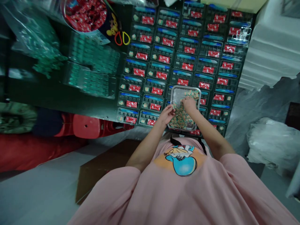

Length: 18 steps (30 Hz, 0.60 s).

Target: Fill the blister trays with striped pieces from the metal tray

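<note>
A metal tray point(176, 91) full of small tan-and-green blocks point(181, 120) rests on top of the filled plastic trays near the table's front edge. At the tray's left rim, my left hand point(167, 114) pinches one of the small blocks point(173, 107) between thumb and fingers. My right hand point(189, 104) reaches down into the tray with its fingers closed among the blocks; what its fingertips hold is hidden. Around them, clear compartment trays point(156, 90) lie in columns, each with a blue pen and a red patterned packet; many also hold a small block.
A tub of red packets point(85, 15) stands at the back left beside scissors point(122, 38). Stacked empty-looking plastic trays point(93, 62) and a bag of green pieces point(39, 40) lie at left. A red stool point(86, 125) is below the table edge; white foam sheets point(272, 47) stand right.
</note>
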Motion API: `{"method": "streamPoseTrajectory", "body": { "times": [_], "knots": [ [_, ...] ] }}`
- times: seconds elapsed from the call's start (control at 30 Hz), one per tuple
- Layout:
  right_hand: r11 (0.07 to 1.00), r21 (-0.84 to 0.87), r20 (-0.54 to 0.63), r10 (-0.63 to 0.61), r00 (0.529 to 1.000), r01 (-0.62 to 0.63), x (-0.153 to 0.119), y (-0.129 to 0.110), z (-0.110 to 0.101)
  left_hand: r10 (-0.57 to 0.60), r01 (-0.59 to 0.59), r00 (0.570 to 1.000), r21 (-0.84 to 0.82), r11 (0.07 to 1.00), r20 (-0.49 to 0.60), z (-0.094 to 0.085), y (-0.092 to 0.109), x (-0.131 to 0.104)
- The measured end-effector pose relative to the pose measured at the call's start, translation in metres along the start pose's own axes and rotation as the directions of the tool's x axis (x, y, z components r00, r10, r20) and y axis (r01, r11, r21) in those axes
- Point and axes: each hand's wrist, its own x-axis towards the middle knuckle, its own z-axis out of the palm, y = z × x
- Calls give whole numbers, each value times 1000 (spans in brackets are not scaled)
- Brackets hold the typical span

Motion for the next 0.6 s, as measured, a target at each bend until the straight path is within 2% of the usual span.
{"method": "streamPoseTrajectory", "body": {
  "times": [0.23, 0.33, 0.4, 0.47, 0.53, 0.6],
  "knots": [
    [998, -13, 21, -56, 998, 56, 0, -8, -8, -36, 37, 999, -15, 999, 38, 4, 2, -3],
    [989, 124, -19, -76, 997, 78, -1, -3, -8, -33, 33, 999, -8, 999, 36, 5, 1, -3],
    [946, 314, -77, -55, 996, 76, -4, -1, -4, -23, 23, 999, 4, 1000, 28, 6, -1, -2],
    [836, 546, -117, 6, 993, 59, -8, 0, 2, -9, 8, 999, 16, 1000, 31, 7, -3, 0],
    [665, 746, -111, 64, 992, 41, -13, -1, 9, 7, -8, 999, 29, 1000, 31, 8, -6, 4],
    [491, 871, -82, 95, 992, 25, -17, -1, 15, 20, -21, 1000, 49, 999, 18, 11, -10, 7]
  ]
}}
